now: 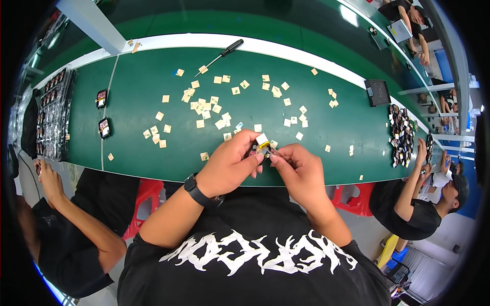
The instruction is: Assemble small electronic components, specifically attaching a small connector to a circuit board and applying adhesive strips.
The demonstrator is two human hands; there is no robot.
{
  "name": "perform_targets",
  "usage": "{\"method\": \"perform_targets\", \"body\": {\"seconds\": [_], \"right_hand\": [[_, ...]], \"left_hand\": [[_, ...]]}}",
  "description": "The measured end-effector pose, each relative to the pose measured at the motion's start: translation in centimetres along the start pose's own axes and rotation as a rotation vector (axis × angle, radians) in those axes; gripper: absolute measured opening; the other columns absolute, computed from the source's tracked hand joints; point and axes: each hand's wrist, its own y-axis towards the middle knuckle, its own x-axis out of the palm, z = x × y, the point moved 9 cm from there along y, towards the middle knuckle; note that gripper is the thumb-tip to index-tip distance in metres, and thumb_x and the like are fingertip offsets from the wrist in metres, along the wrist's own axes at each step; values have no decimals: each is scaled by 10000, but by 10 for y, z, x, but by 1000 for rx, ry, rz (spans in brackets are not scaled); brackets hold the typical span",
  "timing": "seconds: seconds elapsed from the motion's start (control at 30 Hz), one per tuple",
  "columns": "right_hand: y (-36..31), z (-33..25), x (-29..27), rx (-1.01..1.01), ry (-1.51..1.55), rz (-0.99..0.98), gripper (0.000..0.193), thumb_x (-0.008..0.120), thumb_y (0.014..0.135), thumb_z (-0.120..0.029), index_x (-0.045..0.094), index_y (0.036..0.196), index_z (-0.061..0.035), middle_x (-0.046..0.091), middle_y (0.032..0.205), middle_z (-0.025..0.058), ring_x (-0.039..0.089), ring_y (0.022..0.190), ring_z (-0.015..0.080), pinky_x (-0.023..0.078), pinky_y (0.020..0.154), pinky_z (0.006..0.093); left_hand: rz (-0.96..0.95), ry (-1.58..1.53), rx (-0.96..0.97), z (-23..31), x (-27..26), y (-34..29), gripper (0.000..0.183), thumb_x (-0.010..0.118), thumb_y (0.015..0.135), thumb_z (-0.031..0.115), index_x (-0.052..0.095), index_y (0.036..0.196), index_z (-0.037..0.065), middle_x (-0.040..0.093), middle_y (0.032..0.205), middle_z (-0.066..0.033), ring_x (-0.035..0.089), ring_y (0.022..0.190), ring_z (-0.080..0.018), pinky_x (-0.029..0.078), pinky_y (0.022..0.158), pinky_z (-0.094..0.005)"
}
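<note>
Just past the table's near edge, my left hand (pixel 228 166) is closed around a small black electronic module (pixel 252 149). A silvery-white piece with a yellow band (pixel 263 141) stands up from the module, beside my left thumb. My right hand (pixel 302 166) pinches at the module's right side with thumb and forefinger; what lies between those fingertips is too small to make out. Many small cream paper squares (pixel 200 124) lie scattered over the green table (pixel 245 64) around and beyond both hands.
A black-handled screwdriver (pixel 233 46) lies at the far edge. Two black modules (pixel 104 127) sit at left, near a tray of modules (pixel 53 115). At right are a black box (pixel 377 93) and a module pile (pixel 401 135). A person (pixel 416 204) works right, another person's arm (pixel 84 219) left.
</note>
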Motion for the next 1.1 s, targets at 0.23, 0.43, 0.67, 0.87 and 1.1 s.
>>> {"method": "perform_targets", "body": {"seconds": [0.23, 0.43, 0.67, 0.87, 1.1], "right_hand": [[-2, 29, -6, 242, 566, 9, 155, 700, 953, -16, 630, 1089, 8, 617, 811, -45, 525, 681, 13, 413, 623, 177], [15, -8, -2, 30, 419, -84, 310, 741, 913, 8, 654, 1209, 25, 528, 756, -75, 439, 642, -11, 334, 565, 177], [17, -1, 1, 95, 239, -79, 117, 745, 915, 3, 664, 999, 9, 514, 720, -88, 408, 621, -9, 301, 525, 198], [10, 7, 0, 165, 254, -136, 89, 733, 928, -14, 644, 934, -14, 564, 705, -79, 469, 632, -8, 338, 541, 183], [3, 0, 1, 188, 351, -62, 73, 721, 924, -15, 650, 936, -5, 563, 695, -76, 426, 609, -20, 308, 515, 201]], "left_hand": [[9, 87, 40, 8, 0, -2, 405, 553, 1014, 35, 504, 1414, 2, 639, 1044, -25, 592, 814, -73, 492, 679, -228], [33, 543, 300, 29, 11, -12, 584, 551, 981, 39, 392, 1543, 15, 659, 971, -110, 610, 787, -174, 499, 740, -326], [52, 510, 361, 29, 10, -16, 603, 519, 981, 32, 355, 1562, 25, 626, 922, -119, 614, 767, -199, 505, 750, -345], [21, 444, 318, 27, 5, -16, 540, 505, 977, 11, 452, 1513, 43, 629, 887, -80, 607, 712, -162, 505, 706, -317], [18, 399, 292, 24, 6, -13, 504, 505, 957, -17, 522, 1458, 37, 637, 874, -65, 618, 713, -149, 510, 691, -311]]}}
